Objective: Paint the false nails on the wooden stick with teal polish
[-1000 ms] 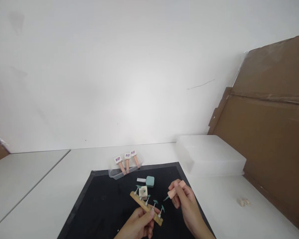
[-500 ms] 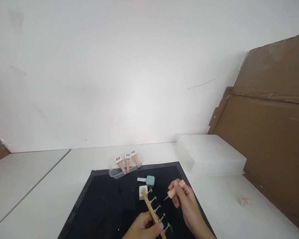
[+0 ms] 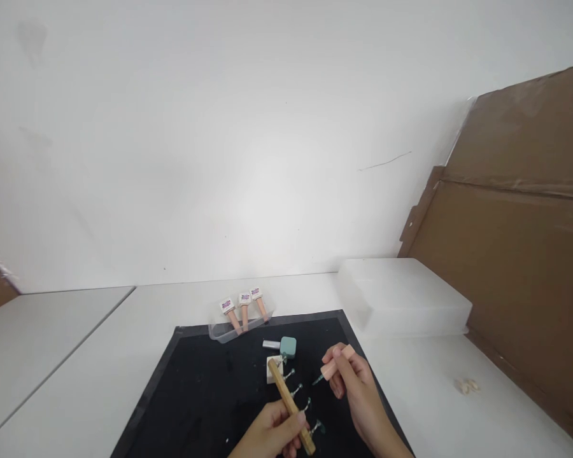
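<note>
My left hand (image 3: 270, 434) grips a wooden stick (image 3: 290, 407) that carries several small metal clips with green nail tips along its right side. It is held low over the black mat (image 3: 205, 394), pointing away from me. My right hand (image 3: 358, 388) pinches a pink brush cap (image 3: 337, 364) whose green-tipped brush points left toward the clips, a short gap away. A small white block (image 3: 273, 367) lies just beyond the stick's far end. A teal nail polish bottle (image 3: 287, 347) sits behind it.
A clear tray (image 3: 229, 331) with three pink bottles stands at the mat's far edge. A translucent plastic box (image 3: 401, 299) sits at the right. Brown cardboard (image 3: 520, 242) leans against the wall. A small pale lump (image 3: 465, 385) lies on the white table.
The left hand has turned the stick from lying crosswise to pointing away from me, and the clips now face right. The right hand with the brush has barely moved.
</note>
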Tool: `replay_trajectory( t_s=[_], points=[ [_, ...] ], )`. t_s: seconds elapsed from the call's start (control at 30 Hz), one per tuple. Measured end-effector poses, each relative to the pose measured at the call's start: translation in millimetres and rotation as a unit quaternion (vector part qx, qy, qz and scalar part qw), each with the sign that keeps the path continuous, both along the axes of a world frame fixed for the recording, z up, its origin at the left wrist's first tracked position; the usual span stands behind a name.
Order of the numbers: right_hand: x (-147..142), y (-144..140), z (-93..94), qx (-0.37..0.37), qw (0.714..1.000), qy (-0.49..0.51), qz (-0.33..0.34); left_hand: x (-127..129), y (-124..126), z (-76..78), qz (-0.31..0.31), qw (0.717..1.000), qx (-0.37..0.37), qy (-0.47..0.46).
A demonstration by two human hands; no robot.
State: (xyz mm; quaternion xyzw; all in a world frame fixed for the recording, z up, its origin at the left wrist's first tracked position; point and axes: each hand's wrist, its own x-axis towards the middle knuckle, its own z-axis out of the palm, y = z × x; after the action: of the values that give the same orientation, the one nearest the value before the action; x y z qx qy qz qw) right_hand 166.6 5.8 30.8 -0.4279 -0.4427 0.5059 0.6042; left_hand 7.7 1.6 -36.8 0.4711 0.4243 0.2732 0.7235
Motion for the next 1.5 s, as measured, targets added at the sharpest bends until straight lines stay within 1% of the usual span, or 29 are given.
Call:
replay_trajectory(
  t_s=[0.13,0.27,0.37,0.5,0.6,0.77,0.87,1.0,1.07,1.13,1.27,1.37,1.5],
  points=[
    [-0.1,0.1,1.0,-0.008,1.000,-0.008,-0.004,0.4,0.6,-1.3,0.012,1.000,-0.005,-0.017],
    [-0.3,-0.5,2.3,-0.009,1.000,-0.017,-0.007,1.2,0.2,1.3,0.011,1.000,-0.016,-0.021],
    [-0.6,-0.8,2.2,-0.007,1.000,-0.018,-0.007,1.8,-0.5,7.5,0.014,0.999,-0.028,-0.027],
    [-0.7,-0.3,1.1,-0.010,1.000,-0.019,0.004,2.2,-0.8,18.2,0.040,0.997,-0.053,-0.040],
    [-0.3,0.0,0.7,-0.016,0.999,-0.029,0.015,2.0,-1.0,23.0,0.051,0.995,-0.069,-0.053],
    [0.1,-0.3,1.0,-0.021,0.999,-0.034,0.022,1.5,-1.5,23.6,0.036,0.995,-0.064,-0.065],
    [-0.2,-0.1,0.4,-0.018,0.999,-0.030,0.017,1.1,-0.3,19.5,0.026,0.996,-0.057,-0.066],
    [-0.3,0.8,-1.0,-0.013,1.000,-0.024,0.010,0.0,0.9,12.3,0.028,0.997,-0.052,-0.059],
    [0.4,0.9,-1.2,-0.008,1.000,-0.019,-0.002,-1.2,0.2,11.6,0.030,0.997,-0.047,-0.059],
    [1.7,1.0,-1.1,-0.001,1.000,-0.015,-0.024,-2.9,-1.2,14.7,0.025,0.997,-0.044,-0.062],
    [4.5,3.2,-2.2,0.017,0.998,-0.025,-0.052,-6.6,-4.6,27.7,-0.003,0.998,-0.034,-0.060],
    [4.3,6.8,-5.3,0.023,0.999,-0.033,-0.029,-7.4,-6.9,35.5,-0.009,0.998,-0.040,-0.057],
    [1.3,9.9,-9.4,0.016,0.998,-0.056,0.026,-6.6,-9.4,37.3,-0.004,0.998,-0.032,-0.063]
  ],
)
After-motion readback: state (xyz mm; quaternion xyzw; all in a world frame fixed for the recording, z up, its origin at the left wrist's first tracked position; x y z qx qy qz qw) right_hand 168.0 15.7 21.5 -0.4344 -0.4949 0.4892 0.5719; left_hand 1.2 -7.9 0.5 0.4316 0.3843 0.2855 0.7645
